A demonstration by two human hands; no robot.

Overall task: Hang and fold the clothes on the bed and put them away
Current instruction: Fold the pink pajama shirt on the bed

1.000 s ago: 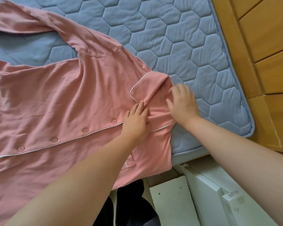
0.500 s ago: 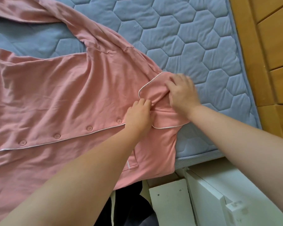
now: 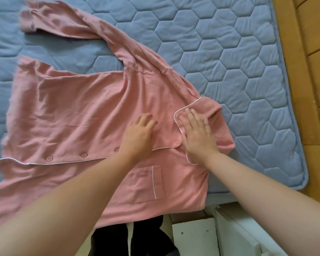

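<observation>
A pink pyjama shirt [image 3: 72, 117] lies front-up across the blue quilted bed pad [image 3: 229, 52], hem at the left and one sleeve [image 3: 72, 24] trailing toward the far side, probably spread flat so it can be folded evenly. Its buttons [image 3: 83, 154] run along the white-piped placket toward the left hand [image 3: 139, 133], which rests palm-down on the chest with its fingers straight and slightly apart, gripping nothing; it seems to be smoothing the cloth. Just right of it, the right hand [image 3: 198, 133] presses flat on the piped collar [image 3: 198, 109], fingers extended and close together, apparently to hold the collar down near the bed's corner.
</observation>
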